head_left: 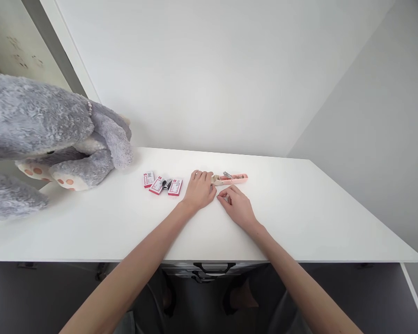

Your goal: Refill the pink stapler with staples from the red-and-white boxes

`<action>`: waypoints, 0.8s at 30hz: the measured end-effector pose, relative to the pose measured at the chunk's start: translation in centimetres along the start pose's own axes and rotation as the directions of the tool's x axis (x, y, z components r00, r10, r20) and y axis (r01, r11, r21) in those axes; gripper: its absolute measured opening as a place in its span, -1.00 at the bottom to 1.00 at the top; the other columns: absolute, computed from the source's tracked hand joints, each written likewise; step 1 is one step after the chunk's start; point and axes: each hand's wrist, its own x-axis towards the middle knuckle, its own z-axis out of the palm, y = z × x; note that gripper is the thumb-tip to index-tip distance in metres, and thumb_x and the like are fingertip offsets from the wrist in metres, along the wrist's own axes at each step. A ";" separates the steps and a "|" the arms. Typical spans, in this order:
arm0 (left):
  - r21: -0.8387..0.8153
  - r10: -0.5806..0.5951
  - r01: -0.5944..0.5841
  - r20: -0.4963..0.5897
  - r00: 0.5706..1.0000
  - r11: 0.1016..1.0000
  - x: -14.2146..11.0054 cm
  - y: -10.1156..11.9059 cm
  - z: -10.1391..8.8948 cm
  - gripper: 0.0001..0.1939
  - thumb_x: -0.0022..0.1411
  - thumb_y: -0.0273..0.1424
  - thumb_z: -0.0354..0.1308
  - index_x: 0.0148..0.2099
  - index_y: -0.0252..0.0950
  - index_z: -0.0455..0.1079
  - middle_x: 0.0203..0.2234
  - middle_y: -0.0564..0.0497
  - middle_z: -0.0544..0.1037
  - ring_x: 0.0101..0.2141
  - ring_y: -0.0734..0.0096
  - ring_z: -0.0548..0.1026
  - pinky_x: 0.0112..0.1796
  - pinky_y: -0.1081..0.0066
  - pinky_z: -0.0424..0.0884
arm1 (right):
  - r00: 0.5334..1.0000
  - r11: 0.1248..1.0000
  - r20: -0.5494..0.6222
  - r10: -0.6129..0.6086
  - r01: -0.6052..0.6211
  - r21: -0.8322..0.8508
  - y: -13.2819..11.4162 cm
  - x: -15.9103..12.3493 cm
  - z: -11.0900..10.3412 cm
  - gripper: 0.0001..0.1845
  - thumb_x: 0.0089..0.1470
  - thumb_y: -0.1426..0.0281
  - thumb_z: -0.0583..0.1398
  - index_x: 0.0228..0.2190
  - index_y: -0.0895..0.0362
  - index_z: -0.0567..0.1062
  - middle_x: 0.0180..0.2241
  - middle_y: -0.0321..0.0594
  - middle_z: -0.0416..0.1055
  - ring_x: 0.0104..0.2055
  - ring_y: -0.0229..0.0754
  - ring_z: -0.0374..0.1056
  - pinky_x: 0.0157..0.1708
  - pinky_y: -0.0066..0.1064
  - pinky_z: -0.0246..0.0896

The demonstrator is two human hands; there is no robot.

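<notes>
My left hand [199, 189] lies over the left end of a long, narrow pink and cream box [235, 179], with its fingers bent round that end. The box's divided compartments hold small things too tiny to name. A small shiny metal piece, possibly a clipper [227, 175], sits at its far rim. Just in front of the box, my right hand [237, 204] rests near the table, thumb and forefinger pinched together. Whatever may be between those fingertips is too small to make out.
Several small white and red boxes [175, 187] lie left of my left hand, with a black and silver clip-like object [166, 183] among them. A large grey plush toy [90, 153] occupies the white table's [292, 222] left end. A wall stands behind.
</notes>
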 end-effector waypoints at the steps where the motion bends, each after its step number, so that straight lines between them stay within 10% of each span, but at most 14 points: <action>1: -0.003 -0.003 0.003 0.005 1.000 1.000 0.0 0.0 0.0 -0.66 0.29 -0.44 0.03 0.10 -0.29 0.36 -0.14 -0.19 0.55 -0.05 -0.01 0.46 0.12 -0.01 0.25 | 1.000 1.000 0.001 0.001 -0.001 0.010 0.0 0.0 0.0 -0.81 0.29 0.23 0.14 -0.32 0.02 0.49 -0.22 -0.24 0.46 -0.47 -0.22 0.28 -0.38 -0.29 0.23; 12: -0.030 -0.026 0.028 0.048 0.999 0.999 -0.5 -0.2 -0.3 -0.75 0.34 -0.43 0.02 0.05 -0.27 0.33 -0.11 -0.15 0.54 -0.07 0.08 0.47 0.03 0.11 0.31 | 0.995 0.927 -0.064 0.072 -0.043 0.373 0.2 -0.1 -0.7 -0.70 0.24 0.10 0.19 -0.33 0.05 0.56 0.07 -0.11 0.44 -0.32 -0.19 0.41 -0.29 -0.27 0.35; 18: -0.076 -0.035 0.040 0.067 0.997 0.996 -0.4 -0.2 -0.4 -0.73 0.32 -0.42 0.03 0.06 -0.27 0.33 -0.10 -0.15 0.55 -0.05 0.07 0.47 0.04 0.09 0.32 | 0.983 0.841 0.079 0.166 -0.183 0.510 -0.3 0.1 -1.4 -0.63 0.20 0.01 0.22 -0.30 0.05 0.59 -0.43 -0.25 0.52 -0.41 -0.17 0.40 -0.35 -0.32 0.33; 24: -0.101 -0.032 0.039 0.075 0.997 0.994 -0.3 -0.2 -0.7 -0.72 0.31 -0.42 0.04 0.07 -0.24 0.34 -0.10 -0.14 0.55 -0.05 0.06 0.48 0.05 0.07 0.33 | 0.980 0.746 0.062 0.187 -0.183 0.641 -0.2 0.6 -1.4 -0.58 0.18 -0.04 0.22 -0.28 0.07 0.53 -0.35 -0.20 0.54 -0.45 -0.21 0.35 -0.44 -0.34 0.34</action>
